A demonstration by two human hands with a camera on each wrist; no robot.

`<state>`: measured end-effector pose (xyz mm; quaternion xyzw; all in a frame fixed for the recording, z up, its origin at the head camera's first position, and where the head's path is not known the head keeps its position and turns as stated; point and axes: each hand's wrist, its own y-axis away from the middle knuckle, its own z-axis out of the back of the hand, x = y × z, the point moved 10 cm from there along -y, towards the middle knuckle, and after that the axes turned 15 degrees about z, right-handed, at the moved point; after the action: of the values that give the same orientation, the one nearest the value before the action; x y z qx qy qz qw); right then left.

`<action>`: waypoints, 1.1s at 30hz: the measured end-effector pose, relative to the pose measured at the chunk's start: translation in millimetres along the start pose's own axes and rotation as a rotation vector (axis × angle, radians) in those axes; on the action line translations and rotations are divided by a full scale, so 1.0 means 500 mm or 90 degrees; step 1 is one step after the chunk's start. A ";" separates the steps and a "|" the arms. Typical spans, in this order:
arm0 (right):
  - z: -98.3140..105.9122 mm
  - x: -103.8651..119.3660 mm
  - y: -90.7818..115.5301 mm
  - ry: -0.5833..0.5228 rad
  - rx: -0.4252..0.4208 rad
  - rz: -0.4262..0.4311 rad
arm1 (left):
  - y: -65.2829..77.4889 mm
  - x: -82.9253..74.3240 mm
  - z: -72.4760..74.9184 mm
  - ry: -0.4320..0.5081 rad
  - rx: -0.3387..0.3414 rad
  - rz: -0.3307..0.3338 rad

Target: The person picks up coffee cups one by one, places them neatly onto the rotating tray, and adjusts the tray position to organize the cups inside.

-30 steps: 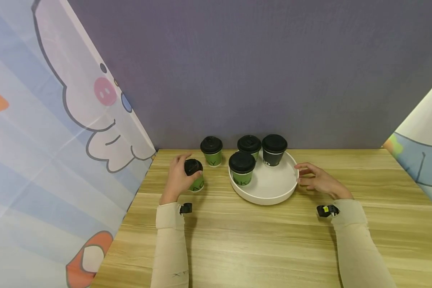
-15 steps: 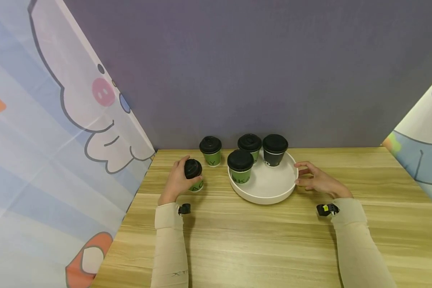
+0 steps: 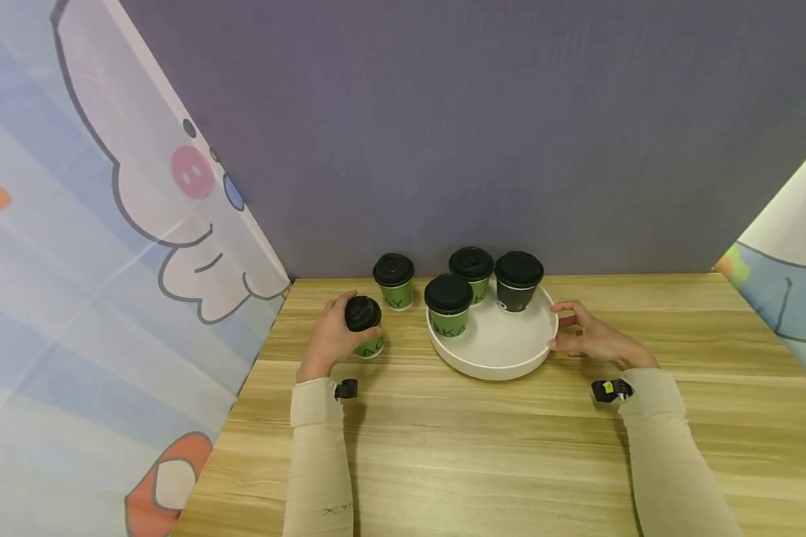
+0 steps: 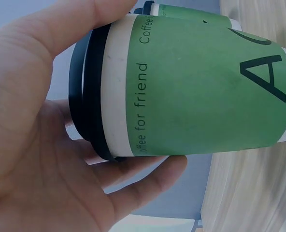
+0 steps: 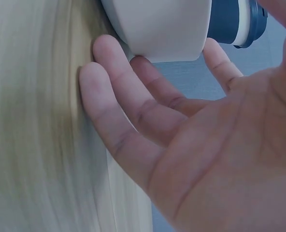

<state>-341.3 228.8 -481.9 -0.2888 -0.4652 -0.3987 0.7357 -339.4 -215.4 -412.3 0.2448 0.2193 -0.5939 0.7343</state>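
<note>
My left hand (image 3: 332, 339) grips a green paper coffee cup (image 3: 371, 347) with a black lid, which stands upright at the left of the table. In the left wrist view the thumb lies along one side of the lid (image 4: 92, 82), and the fingers reach round the other side of the cup. My right hand (image 3: 594, 335) is at the right rim of a round white tray (image 3: 500, 371), its fingertips right against the side. Two green cups, one in front (image 3: 448, 321) and one behind (image 3: 472, 268), and a black cup (image 3: 516, 294) stand on the tray.
Another green lidded cup (image 3: 396, 291) stands at the back of the wooden table (image 3: 483, 462), left of the tray. A grey panel (image 3: 483, 134) rises behind the table. A printed cartoon cloth (image 3: 74, 313) hangs along the left side.
The cups on the tray have shifted clockwise: the rear two moved slightly right, the front one slightly back. My left hand has closed nearer round its cup; the right stays at the rim.
</note>
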 end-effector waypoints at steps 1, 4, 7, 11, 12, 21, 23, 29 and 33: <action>-0.001 0.001 0.000 0.000 0.000 0.000 | 0.000 -0.002 0.000 0.000 -0.003 -0.004; -0.003 0.005 0.000 -0.001 0.003 0.007 | 0.001 -0.013 0.000 0.009 -0.012 -0.019; -0.004 0.005 0.000 -0.002 0.005 0.005 | 0.003 -0.024 -0.001 0.012 -0.016 -0.035; -0.003 0.002 -0.001 -0.001 0.007 -0.004 | 0.006 -0.040 -0.003 0.018 -0.020 -0.054; -0.003 0.001 -0.001 0.001 0.008 -0.004 | 0.007 -0.044 -0.003 0.021 -0.022 -0.057; -0.010 0.004 -0.004 -0.014 0.013 0.003 | 0.026 -0.090 -0.005 0.058 -0.036 -0.108; -0.011 0.003 -0.004 -0.022 0.012 0.006 | 0.030 -0.100 -0.006 0.060 -0.041 -0.121; -0.010 -0.003 -0.006 0.004 0.023 0.007 | 0.046 -0.128 -0.006 0.065 -0.053 -0.150; -0.011 -0.006 -0.009 0.012 0.023 0.008 | 0.056 -0.145 -0.008 0.075 -0.053 -0.163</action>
<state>-343.2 223.3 -486.4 -0.2747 -0.4631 -0.3884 0.7478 -326.6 -152.8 -368.3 0.2182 0.3159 -0.6579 0.6479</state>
